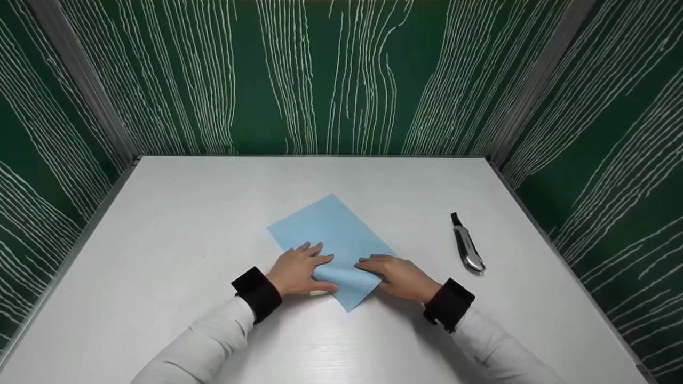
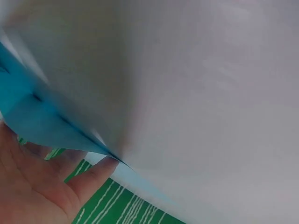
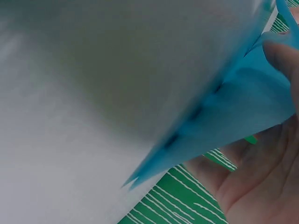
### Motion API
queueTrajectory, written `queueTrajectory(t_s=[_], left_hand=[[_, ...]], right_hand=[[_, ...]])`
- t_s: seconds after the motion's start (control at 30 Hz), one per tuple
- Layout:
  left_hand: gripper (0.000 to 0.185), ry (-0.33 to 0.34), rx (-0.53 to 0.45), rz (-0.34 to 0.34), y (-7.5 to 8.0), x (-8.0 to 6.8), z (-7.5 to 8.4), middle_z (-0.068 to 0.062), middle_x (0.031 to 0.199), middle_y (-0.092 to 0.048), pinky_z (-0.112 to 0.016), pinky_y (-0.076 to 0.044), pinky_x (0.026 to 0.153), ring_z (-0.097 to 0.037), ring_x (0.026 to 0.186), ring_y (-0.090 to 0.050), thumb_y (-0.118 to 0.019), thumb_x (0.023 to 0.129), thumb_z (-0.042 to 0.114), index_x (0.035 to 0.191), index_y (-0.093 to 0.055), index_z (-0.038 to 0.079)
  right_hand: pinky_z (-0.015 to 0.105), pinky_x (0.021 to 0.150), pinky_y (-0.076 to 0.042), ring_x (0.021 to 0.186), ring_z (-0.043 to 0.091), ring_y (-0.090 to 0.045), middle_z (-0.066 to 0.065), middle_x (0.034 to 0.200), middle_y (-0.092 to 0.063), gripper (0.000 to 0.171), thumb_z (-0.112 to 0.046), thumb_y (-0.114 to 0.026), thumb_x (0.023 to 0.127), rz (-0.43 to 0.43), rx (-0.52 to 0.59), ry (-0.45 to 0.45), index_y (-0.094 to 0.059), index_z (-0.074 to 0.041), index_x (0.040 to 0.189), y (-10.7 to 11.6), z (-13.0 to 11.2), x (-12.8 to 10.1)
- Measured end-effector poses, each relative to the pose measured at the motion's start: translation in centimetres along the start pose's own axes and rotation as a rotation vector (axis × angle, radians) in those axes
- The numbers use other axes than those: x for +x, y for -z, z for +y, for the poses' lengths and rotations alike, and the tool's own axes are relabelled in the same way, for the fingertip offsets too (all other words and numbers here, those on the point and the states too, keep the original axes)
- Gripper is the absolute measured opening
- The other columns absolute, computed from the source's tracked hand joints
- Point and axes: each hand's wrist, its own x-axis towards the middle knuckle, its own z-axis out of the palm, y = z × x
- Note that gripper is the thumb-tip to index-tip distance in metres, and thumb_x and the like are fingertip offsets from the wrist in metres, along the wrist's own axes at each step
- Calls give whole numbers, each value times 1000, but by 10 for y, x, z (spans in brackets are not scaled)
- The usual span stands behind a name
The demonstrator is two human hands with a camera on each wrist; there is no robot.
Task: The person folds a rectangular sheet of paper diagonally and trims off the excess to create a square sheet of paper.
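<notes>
A light blue sheet of paper lies on the white table, its near part bent up into a soft ridge. From the left, my left hand rests on it, fingers spread and straight, thumb tip at the near edge. Opposite, my right hand holds the right edge, fingers over the top. In the right wrist view its thumb lies against the near face of the bent paper. The left wrist view shows fingertips at the rim of the raised blue paper, partly hidden behind it.
A grey and black utility knife lies right of the paper on the white table. Green walls with wavy white lines enclose the back and both sides. Both wrists wear black bands.
</notes>
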Motion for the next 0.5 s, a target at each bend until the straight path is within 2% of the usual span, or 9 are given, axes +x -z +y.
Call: queueTrajectory(t_s=[0.2, 0.33, 0.4, 0.5], left_hand=[[90, -4, 39, -57, 2, -4, 0, -15, 167, -36, -63, -35, 120, -44, 154, -33, -70, 83, 70, 156, -46, 24], [100, -16, 57, -82, 2, -6, 0, -15, 169, -32, -64, -33, 121, -44, 156, -29, -74, 78, 72, 159, -41, 23], [101, -13, 39, -93, 2, -6, 0, -15, 170, -29, -66, -30, 122, -44, 157, -26, -74, 78, 72, 160, -39, 23], [91, 8, -26, -97, 3, -6, 0, -15, 170, -29, -69, -25, 123, -43, 158, -24, -70, 85, 69, 158, -42, 23]], right_hand=[[49, 102, -57, 130, 31, -65, 10, 140, -68, 49, 5, -68, 92, 32, -43, 4, -68, -14, 136, -3, -6, 1], [48, 103, -56, 130, 30, -65, 8, 138, -70, 40, 2, -63, 96, 46, -47, 18, -71, -13, 132, -2, -5, 1], [48, 103, -56, 130, 29, -65, 8, 137, -70, 35, -2, -62, 98, 48, -44, 20, -71, -12, 131, -1, -5, 1], [49, 102, -56, 128, 30, -66, 9, 136, -71, 31, -4, -62, 99, 56, -39, 22, -73, -10, 128, 0, -6, 2]])
